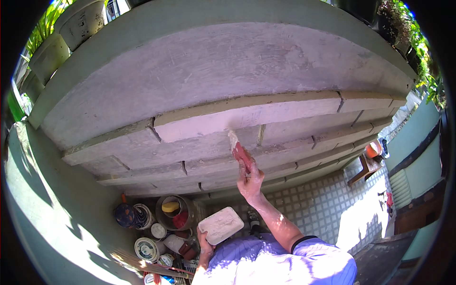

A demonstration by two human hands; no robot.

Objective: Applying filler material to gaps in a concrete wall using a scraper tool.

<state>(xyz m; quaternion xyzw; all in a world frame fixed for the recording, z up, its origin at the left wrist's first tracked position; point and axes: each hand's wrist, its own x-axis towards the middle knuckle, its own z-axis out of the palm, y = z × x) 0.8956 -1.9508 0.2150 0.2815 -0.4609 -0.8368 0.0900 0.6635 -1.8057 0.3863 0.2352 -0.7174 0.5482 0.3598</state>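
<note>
My right hand (251,178) is closed around the red handle of a paintbrush (240,152). Pale, coated bristles point up and meet the lower edge of a raised, pinkish-white block (247,116) on the wall. White smears mark my right fingers and wrist. Low in front of my body, my left hand (205,244) grips the side of a white rectangular tub (221,226), whose inside is covered with off-white paint or paste. That tub is tilted toward the view. My left fingertips are partly hidden by it.
Raised blocks with dark joints cross the wall (228,57). Flowerpots (80,21) line its top. At lower left stand several paint cans (146,249) and a bucket (189,219) holding a yellow sponge (170,207). A small wooden bench (365,170) stands on the tiled floor (313,202).
</note>
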